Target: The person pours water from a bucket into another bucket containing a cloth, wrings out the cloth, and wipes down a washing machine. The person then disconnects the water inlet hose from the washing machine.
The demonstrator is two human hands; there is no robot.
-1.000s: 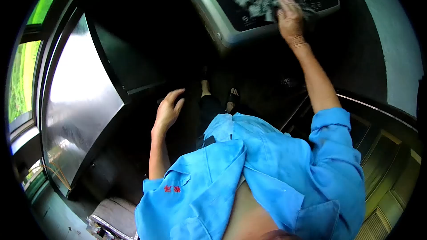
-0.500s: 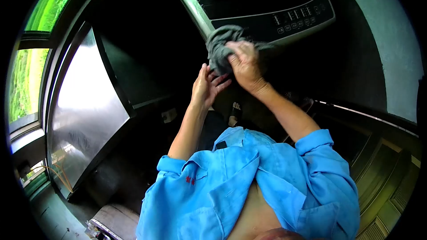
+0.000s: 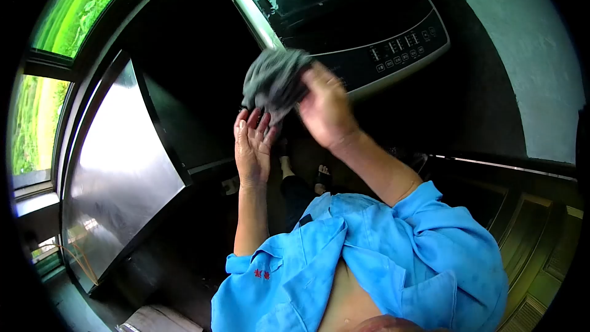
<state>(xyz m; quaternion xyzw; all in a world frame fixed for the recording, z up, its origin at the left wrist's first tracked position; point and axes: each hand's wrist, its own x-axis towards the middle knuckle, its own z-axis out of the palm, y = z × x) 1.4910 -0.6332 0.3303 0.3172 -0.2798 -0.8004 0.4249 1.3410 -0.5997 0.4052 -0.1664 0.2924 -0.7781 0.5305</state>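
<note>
A crumpled grey cloth (image 3: 275, 81) is in the air just in front of the washing machine's (image 3: 344, 64) near corner. My right hand (image 3: 327, 107), smeared by motion, grips the cloth's right side with its fingers partly hidden behind it. Below the cloth, my left hand (image 3: 253, 150) is open, palm up and fingers spread. Its fingertips are at the cloth's lower edge; whether they touch it I cannot tell.
The washing machine's button panel (image 3: 399, 52) faces me. A shiny metal panel (image 3: 120, 166) stands on the left beside the windows (image 3: 43, 123). A wooden door (image 3: 528, 240) is at the lower right. My foot (image 3: 322, 175) shows below.
Both hands and the cloth have moved left relative to the washing machine. The cloth now looks more bunched and rounded, and my left hand's fingers point further upward.
</note>
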